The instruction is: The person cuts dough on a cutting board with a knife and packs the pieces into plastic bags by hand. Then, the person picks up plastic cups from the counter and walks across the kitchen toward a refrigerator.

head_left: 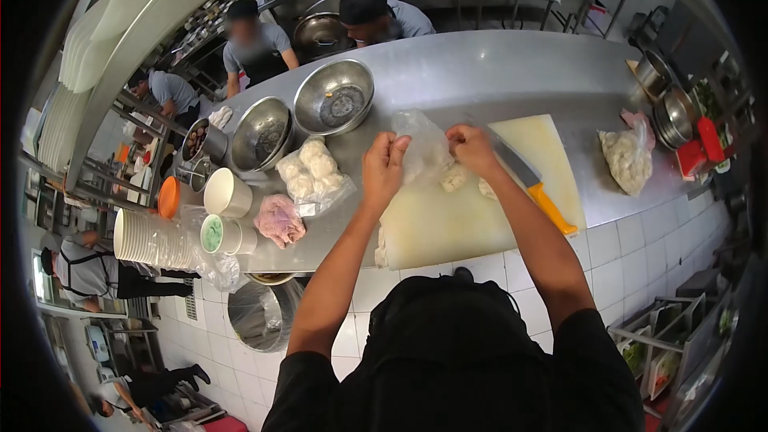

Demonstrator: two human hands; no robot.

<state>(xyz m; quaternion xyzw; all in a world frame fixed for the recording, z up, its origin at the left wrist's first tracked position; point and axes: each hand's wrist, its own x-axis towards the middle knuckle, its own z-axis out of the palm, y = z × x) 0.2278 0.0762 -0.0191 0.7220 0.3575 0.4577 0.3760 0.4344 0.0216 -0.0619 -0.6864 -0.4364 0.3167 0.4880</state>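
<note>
My left hand (386,166) is closed on one side of a clear plastic bag (422,142). On the bag's other side, my right hand (474,150) pinches its edge. The bag hangs over a white cutting board (432,232), and whether anything is inside cannot be made out. Pale dough-like lumps (454,178) lie on the board under my right hand. A knife (520,163) with a yellow handle rests on the board, right of my right hand. Left of my left hand sits another clear bag (314,174) packed with round whitish pieces.
Two large metal bowls (334,98) stand at the back left. Nearer are a crumpled pink cloth or bag (280,220), white tubs (228,192) and stacked cups (148,238). A filled bag (626,162) lies at the right. Co-workers (260,48) stand across the steel counter (480,64).
</note>
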